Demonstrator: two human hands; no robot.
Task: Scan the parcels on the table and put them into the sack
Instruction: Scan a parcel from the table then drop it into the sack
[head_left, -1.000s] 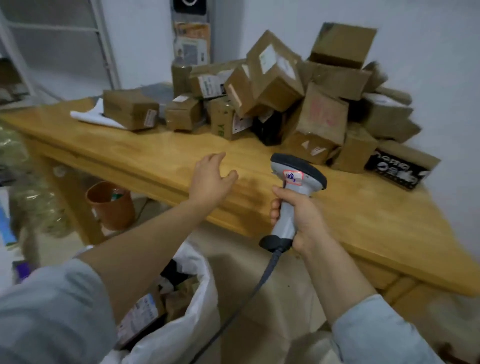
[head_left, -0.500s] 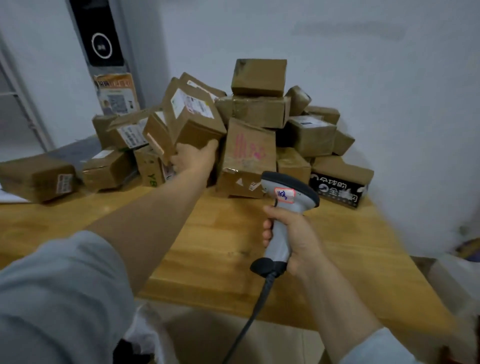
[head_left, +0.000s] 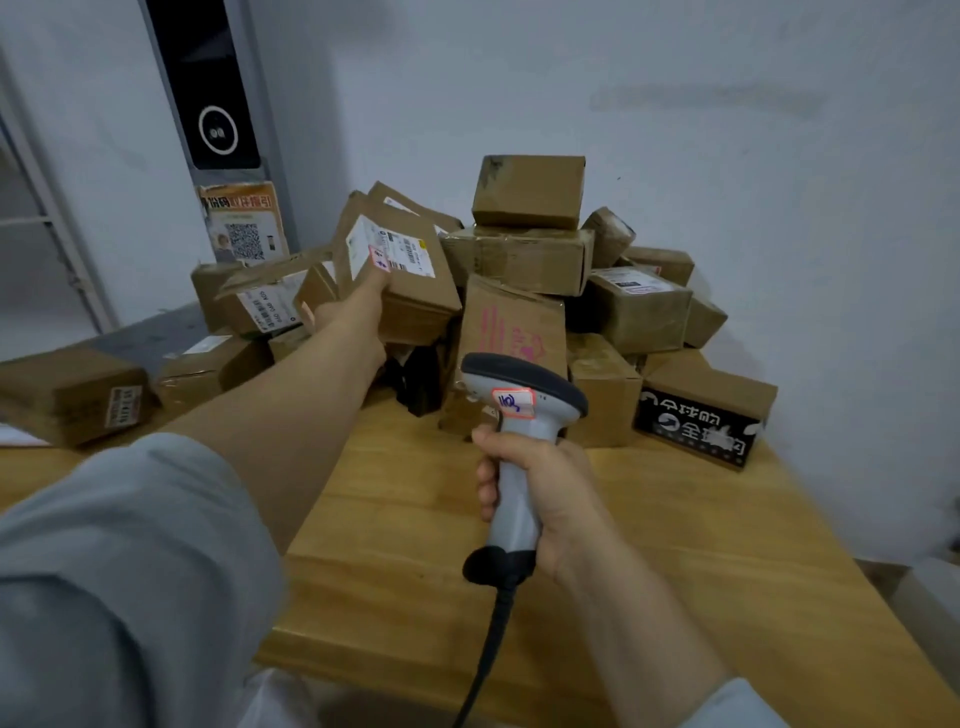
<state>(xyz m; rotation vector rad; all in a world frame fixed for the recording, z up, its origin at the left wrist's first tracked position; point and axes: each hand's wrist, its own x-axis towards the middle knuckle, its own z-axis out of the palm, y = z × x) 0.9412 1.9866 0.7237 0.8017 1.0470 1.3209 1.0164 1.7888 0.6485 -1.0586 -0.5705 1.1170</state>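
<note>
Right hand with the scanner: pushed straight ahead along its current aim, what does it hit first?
Most likely the box with pink printing, standing directly beyond the scanner head that the right hand grips. Only bare table shows between them, though one view leaves depth uncertain.

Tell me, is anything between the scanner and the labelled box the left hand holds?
Nothing visible. The left hand grips the labelled box at its lower edge; only open air lies between it and the scanner in the right hand.
</note>
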